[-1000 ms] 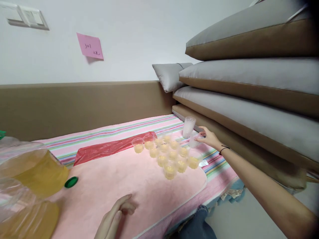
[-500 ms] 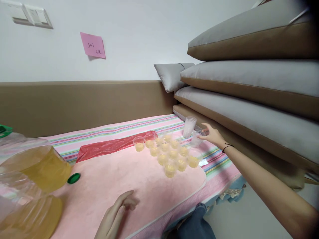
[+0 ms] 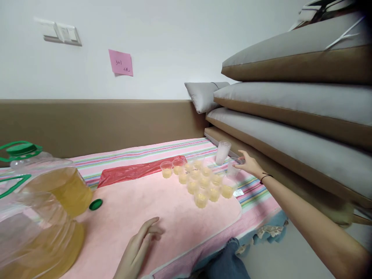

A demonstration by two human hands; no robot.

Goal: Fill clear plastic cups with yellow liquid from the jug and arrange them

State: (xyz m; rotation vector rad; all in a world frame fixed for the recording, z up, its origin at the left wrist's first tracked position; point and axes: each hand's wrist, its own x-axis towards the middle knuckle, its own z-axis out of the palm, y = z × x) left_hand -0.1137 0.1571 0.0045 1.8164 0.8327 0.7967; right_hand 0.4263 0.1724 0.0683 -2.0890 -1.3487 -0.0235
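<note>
Cups [image 3: 201,199] were part-filled; stacked cups [image 3: 223,153], apparently unfilled. The left hand [image 3: 140,241] was held open (right hand [image 3: 250,164], at clear cup [image 3: 231,170]: grip undetermined).

Above the brown backrest [image 3: 99,126] are a pink note [image 3: 121,62] and white switches [image 3: 67,34], at its right end a grey pillow [image 3: 205,95] and stacked cushions [image 3: 293,100].

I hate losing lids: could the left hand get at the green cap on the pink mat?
Likely yes: the left hand appears empty, and only bare pink mat shows between it and the green cap, though a jug stands close beside the cap.
</note>
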